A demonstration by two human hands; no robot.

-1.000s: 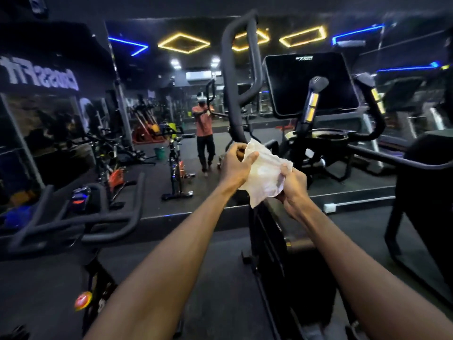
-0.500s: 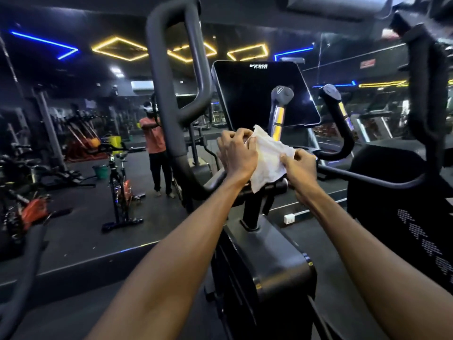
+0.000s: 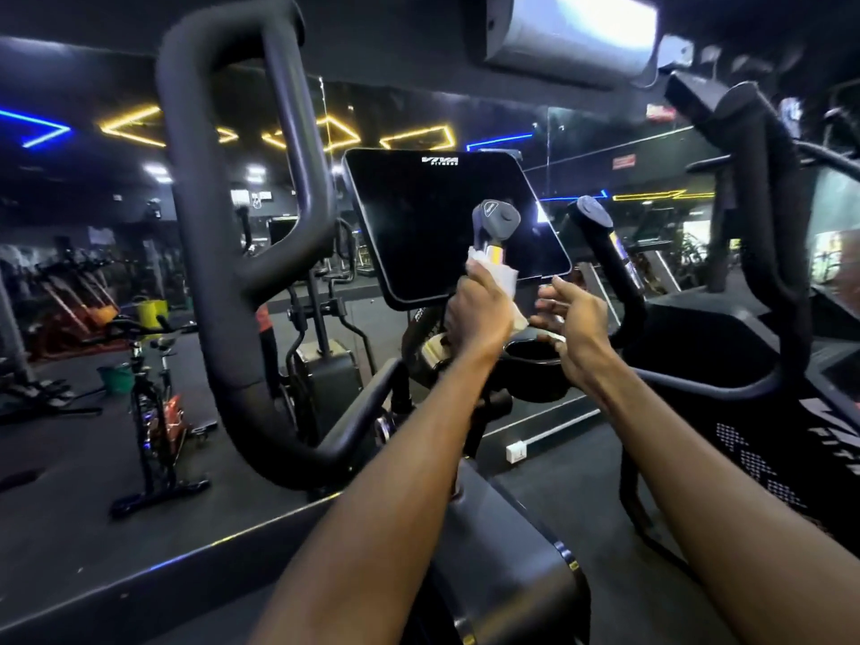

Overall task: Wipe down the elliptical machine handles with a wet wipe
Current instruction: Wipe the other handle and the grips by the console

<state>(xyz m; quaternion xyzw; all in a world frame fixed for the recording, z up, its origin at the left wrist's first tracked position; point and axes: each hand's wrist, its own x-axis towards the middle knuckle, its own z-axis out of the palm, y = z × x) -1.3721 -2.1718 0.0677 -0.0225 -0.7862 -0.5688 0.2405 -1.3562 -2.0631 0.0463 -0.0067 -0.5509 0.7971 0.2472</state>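
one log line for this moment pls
left hand: grips wet wipe round inner left handle | right hand: open, off wipe | inner right handle: untouched | stage: wiping

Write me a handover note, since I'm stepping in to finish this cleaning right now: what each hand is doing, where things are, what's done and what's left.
Left hand: grips the wet wipe wrapped round the inner left handle, just below its grey cap.
Right hand: open, holding nothing, beside the wipe, above the cup holder.
Done: wipe is on that first inner handle; how much is clean cannot be told.
Left, as far as the picture shows: the inner right handle, the big left loop handle and the big right handle, none touched now.
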